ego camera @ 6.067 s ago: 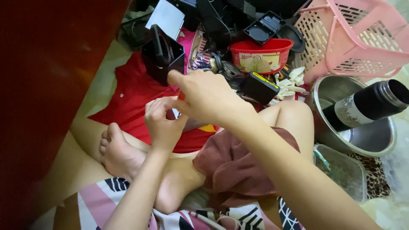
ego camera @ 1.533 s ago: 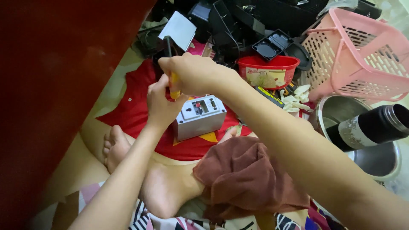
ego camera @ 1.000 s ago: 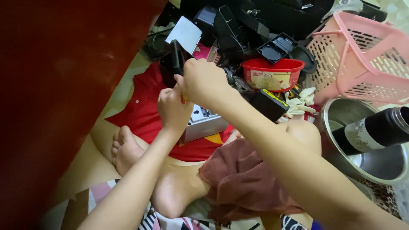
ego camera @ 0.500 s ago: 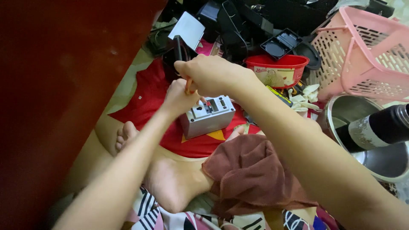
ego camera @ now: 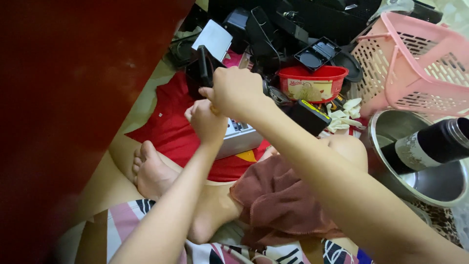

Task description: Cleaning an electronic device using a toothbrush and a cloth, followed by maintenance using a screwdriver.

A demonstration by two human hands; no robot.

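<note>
A small silver box [ego camera: 240, 138] with a dark panel on top rests on a red cloth [ego camera: 168, 128] between my legs. My left hand [ego camera: 207, 122] curls over the box's near left end and grips it. My right hand [ego camera: 238, 92] is a closed fist just above and touching the left one. It is wrapped around a thin tool with a yellow-orange handle [ego camera: 213, 109] that points down at the box. The tool's tip is hidden behind my left hand.
A dark red wooden panel [ego camera: 73, 98] fills the left side. Behind the box lie black plastic parts [ego camera: 273, 29], a red bowl [ego camera: 312, 80] and a black block with a yellow label [ego camera: 309, 115]. On the right are a pink basket [ego camera: 415, 73] and a steel pot [ego camera: 391, 128] holding a dark bottle [ego camera: 435, 144].
Six seconds ago my hands hid the silver box; it now shows under them on the red cloth. Both hands stay together over it, shifting only slightly in the last half second.
</note>
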